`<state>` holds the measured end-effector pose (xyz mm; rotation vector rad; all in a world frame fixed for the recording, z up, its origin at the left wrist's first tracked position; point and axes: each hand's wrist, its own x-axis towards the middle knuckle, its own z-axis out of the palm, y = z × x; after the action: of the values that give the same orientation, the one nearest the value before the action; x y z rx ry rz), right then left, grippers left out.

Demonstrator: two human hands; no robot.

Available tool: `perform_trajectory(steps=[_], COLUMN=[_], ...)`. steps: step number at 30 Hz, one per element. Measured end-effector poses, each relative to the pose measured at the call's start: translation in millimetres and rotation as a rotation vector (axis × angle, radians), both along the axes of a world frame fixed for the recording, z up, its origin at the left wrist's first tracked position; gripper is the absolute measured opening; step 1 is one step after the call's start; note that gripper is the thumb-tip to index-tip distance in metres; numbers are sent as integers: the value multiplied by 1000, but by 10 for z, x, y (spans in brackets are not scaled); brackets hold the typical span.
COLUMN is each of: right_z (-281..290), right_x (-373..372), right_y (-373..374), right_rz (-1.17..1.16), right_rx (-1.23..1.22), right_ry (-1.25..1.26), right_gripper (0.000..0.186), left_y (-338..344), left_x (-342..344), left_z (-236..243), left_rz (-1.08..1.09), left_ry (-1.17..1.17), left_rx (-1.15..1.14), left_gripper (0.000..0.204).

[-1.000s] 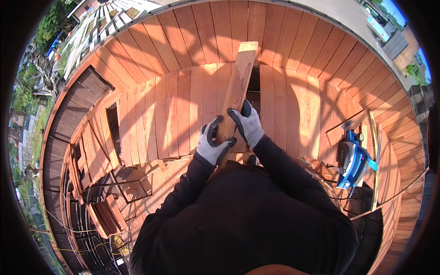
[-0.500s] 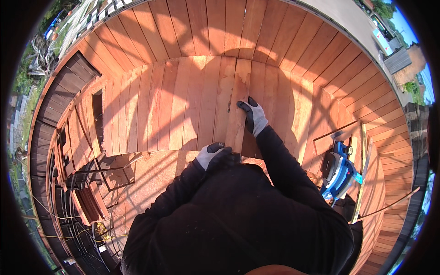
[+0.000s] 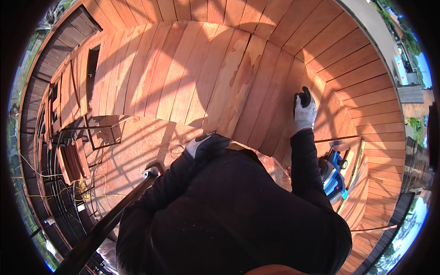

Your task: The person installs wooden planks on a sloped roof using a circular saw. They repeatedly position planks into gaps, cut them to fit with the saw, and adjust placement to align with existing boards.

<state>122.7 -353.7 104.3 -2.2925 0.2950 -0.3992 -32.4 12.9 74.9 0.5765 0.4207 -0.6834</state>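
A curved wooden seat of reddish-brown boards (image 3: pixel 178 73) spans the middle. One wooden board (image 3: pixel 243 82), with a pale ragged patch at its far end, lies among them, and a dark line runs along its right side. My left hand (image 3: pixel 206 145), in a white and black glove, is at the near ends of the boards, fingers bent around the edge; my sleeve and body partly hide it. My right hand (image 3: pixel 305 110), gloved alike, is over the right part of the seat, its thumb and forefinger apart and loosely bent. No object shows in it.
A blue power tool (image 3: pixel 334 172) lies to the right, close to my right forearm. A dark pole (image 3: pixel 110 220) slants across the lower left. Metal frames (image 3: pixel 101 130) and a yellow cable (image 3: pixel 87 197) are at left. A slatted wooden backrest (image 3: pixel 366 101) curves around the seat.
My right hand has let go of the board and moved right. My left hand remains at the near edge. The view has shifted, and the dark pole has come in at lower left.
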Motion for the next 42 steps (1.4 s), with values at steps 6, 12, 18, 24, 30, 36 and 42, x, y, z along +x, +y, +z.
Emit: perform_trajectory(steps=[6, 12, 18, 24, 30, 36, 42], right_z=[-277, -324, -385, -321, -307, -306, -341], right_x=[-59, -22, 19, 27, 28, 12, 31], right_y=[-256, -227, -250, -217, -194, -197, -218], right_rz=[21, -12, -38, -46, -64, -68, -69], right_rx=[-544, -595, -584, -591, -611, -599, -582], right_ry=[-46, -17, 45, 118, 146, 141, 127], right_gripper=[60, 61, 64, 63, 62, 63, 63], left_y=[-58, -234, -501, -700, -753, -816, -846], left_x=[-44, -82, -45, 119, 93, 129, 150], left_z=[-30, -153, -68, -251, -182, -170, -155], left_rz=[57, 39, 128, 155, 216, 235, 231], left_ry=[86, 64, 117, -17, -57, -27, 8], left_rx=[-58, -13, 218, 163, 405, 402, 105], left_gripper=[33, 33, 37, 43, 44, 45, 47])
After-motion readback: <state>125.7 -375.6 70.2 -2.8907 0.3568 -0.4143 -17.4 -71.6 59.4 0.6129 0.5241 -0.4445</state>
